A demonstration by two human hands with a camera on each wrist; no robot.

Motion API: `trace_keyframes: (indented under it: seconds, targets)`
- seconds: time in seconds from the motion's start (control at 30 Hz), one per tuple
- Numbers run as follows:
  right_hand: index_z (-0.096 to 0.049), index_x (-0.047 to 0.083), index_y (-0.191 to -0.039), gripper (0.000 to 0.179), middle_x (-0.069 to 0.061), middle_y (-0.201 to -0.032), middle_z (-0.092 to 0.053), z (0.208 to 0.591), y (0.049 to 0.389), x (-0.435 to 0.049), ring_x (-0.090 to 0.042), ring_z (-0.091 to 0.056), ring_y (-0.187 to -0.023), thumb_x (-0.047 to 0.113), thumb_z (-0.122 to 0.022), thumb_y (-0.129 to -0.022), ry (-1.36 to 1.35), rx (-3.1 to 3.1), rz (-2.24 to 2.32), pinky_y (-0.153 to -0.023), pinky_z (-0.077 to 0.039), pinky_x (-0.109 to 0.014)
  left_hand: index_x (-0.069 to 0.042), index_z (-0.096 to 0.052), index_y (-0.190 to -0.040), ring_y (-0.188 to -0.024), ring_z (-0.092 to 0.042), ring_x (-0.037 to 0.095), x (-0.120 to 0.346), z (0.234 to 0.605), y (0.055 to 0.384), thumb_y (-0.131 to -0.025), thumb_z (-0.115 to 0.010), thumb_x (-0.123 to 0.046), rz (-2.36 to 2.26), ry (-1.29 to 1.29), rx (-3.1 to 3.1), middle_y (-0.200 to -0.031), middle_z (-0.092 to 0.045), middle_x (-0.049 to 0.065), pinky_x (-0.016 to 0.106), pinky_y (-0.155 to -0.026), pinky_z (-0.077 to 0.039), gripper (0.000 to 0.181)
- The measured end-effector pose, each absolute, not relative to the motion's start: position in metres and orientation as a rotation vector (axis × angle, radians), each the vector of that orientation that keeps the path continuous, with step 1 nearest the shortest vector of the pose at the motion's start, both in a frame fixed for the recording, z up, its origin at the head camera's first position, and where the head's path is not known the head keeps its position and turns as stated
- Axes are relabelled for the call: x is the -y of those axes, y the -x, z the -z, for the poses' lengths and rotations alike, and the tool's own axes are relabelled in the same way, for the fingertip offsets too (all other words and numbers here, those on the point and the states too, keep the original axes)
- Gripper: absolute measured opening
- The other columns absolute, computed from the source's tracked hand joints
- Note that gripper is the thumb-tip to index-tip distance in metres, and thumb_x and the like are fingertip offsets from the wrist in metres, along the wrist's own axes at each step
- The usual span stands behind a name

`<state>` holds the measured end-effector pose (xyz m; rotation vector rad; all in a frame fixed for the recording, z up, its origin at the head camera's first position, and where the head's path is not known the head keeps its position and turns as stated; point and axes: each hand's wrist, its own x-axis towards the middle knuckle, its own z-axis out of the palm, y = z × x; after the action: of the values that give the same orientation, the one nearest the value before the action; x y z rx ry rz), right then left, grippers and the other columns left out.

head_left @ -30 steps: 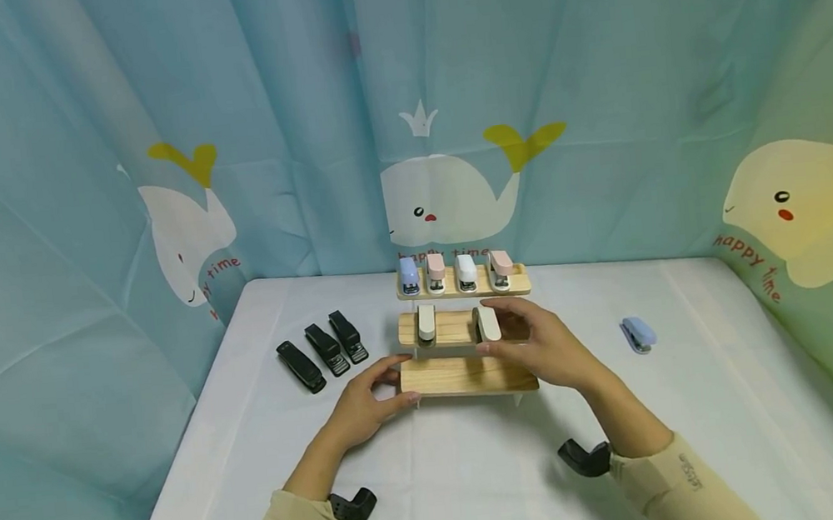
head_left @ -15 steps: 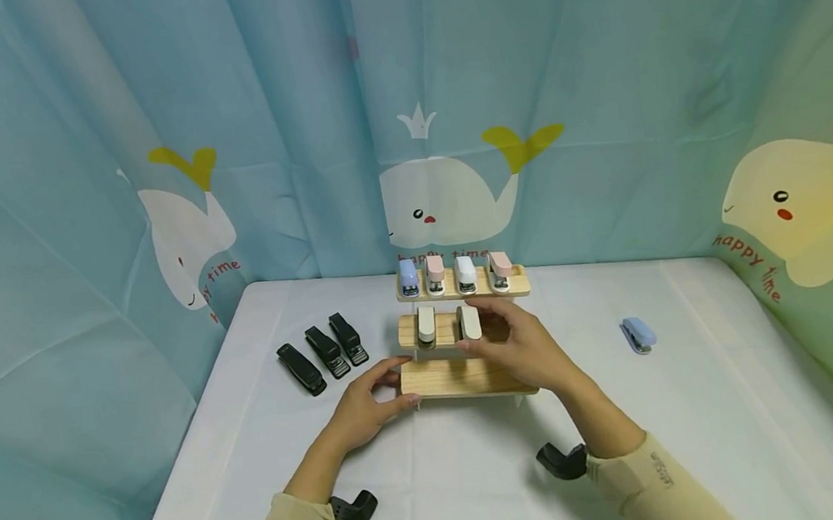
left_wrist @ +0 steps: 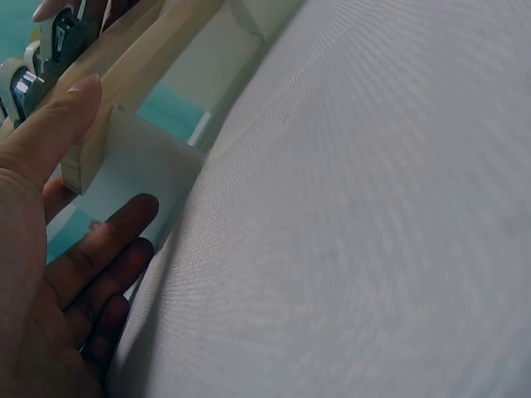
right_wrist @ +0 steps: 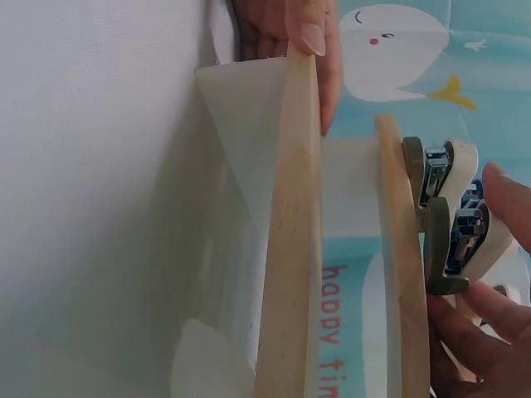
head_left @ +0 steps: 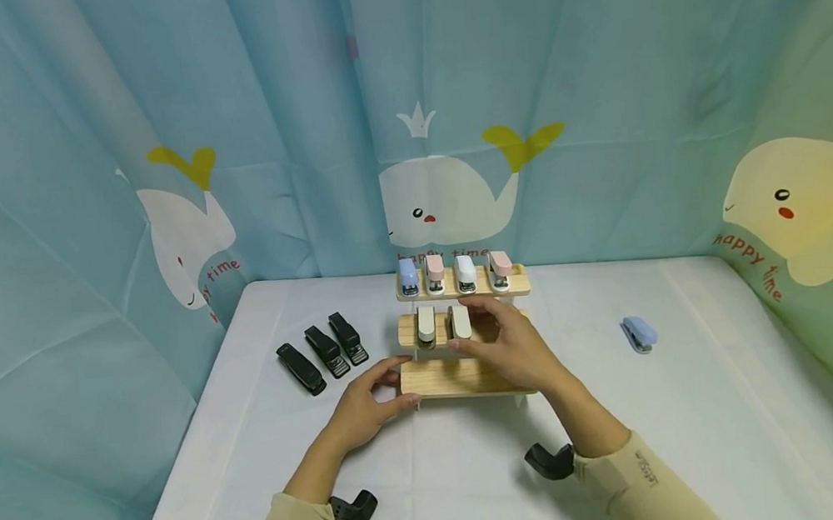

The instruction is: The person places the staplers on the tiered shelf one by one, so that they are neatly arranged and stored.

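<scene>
A three-tier wooden display stand (head_left: 466,379) stands mid-table. My left hand (head_left: 361,408) holds the left end of its lowest tier, thumb at the front edge; in the left wrist view the other fingertips (left_wrist: 141,207) extend below the board. On the middle tier, my right hand (head_left: 517,349) pinches a cream mini stapler (head_left: 460,323) between thumb and fingers. Another cream stapler (head_left: 426,326) stands just left of it, a narrow gap between. In the right wrist view the held stapler (right_wrist: 440,249) sits at the tier's board.
The top tier carries a blue stapler (head_left: 408,277), a pink one (head_left: 435,275), a white one (head_left: 466,273) and another pink one (head_left: 500,270). Three black staplers (head_left: 327,351) lie left of the stand. A blue stapler (head_left: 639,334) lies on the right. A whale-print curtain (head_left: 333,176) encloses the table.
My right hand has moved left along the middle tier with the cream stapler, bringing it closer to the other cream one. My left hand has stayed at the stand.
</scene>
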<state>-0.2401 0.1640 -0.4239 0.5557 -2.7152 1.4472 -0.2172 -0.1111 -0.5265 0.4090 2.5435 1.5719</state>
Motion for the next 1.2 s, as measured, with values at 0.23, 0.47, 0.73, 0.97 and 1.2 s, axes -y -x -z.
trace_keyframes:
  seconds: [0.23, 0.47, 0.73, 0.97, 1.2]
  targets:
    - [-0.056, 0.013, -0.145, 0.07, -0.013, -0.143, -0.061, 0.4265, 0.2413, -0.1594, -0.033, -0.057, -0.134, 0.041, -0.084, -0.087, -0.527, 2.699, -1.439, -0.114, -0.041, -0.057, -0.049, -0.056, -0.141, -0.121, -0.065, 0.015, 0.1114, 0.528, 0.2183, -0.086, -0.082, -0.05, -1.565, -0.407, -2.543, -0.115, -0.072, -0.013, 0.052, -0.11, -0.043, 0.061]
    - [-0.058, 0.015, -0.144, 0.069, -0.01, -0.141, -0.064, 0.4276, 0.2413, -0.1572, -0.033, -0.054, -0.135, 0.043, -0.084, -0.087, -0.503, 2.711, -1.382, -0.115, -0.039, -0.058, -0.049, -0.056, -0.141, -0.121, -0.065, 0.016, 0.1118, 0.5276, 0.2181, -0.086, -0.082, -0.05, -1.567, -0.412, -2.538, -0.115, -0.073, -0.012, 0.053, -0.11, -0.043, 0.061]
    - [-0.058, 0.015, -0.144, 0.069, -0.008, -0.147, -0.06, 0.4281, 0.2413, -0.1549, -0.035, -0.048, -0.138, 0.046, -0.083, -0.087, -0.472, 2.728, -1.337, -0.117, -0.034, -0.06, -0.053, -0.055, -0.139, -0.12, -0.064, 0.014, 0.1122, 0.5288, 0.2197, -0.085, -0.082, -0.052, -1.561, -0.405, -2.535, -0.114, -0.072, -0.015, 0.051, -0.11, -0.043, 0.061]
    - [-0.059, 0.016, -0.145, 0.069, -0.008, -0.148, -0.06, 0.4291, 0.2404, -0.1548, -0.034, -0.049, -0.137, 0.049, -0.08, -0.089, -0.455, 2.734, -1.285, -0.115, -0.038, -0.057, -0.049, -0.055, -0.141, -0.121, -0.064, 0.014, 0.1117, 0.5277, 0.2189, -0.086, -0.082, -0.051, -1.555, -0.402, -2.542, -0.115, -0.072, -0.013, 0.051, -0.11, -0.044, 0.061]
    - [-0.058, 0.015, -0.147, 0.072, -0.009, -0.149, -0.058, 0.4295, 0.2397, -0.1552, -0.033, -0.047, -0.14, 0.051, -0.08, -0.088, -0.438, 2.745, -1.266, -0.117, -0.036, -0.058, -0.046, -0.056, -0.142, -0.121, -0.064, 0.016, 0.1115, 0.5256, 0.2178, -0.087, -0.083, -0.046, -1.564, -0.406, -2.539, -0.114, -0.073, -0.011, 0.052, -0.109, -0.044, 0.061]
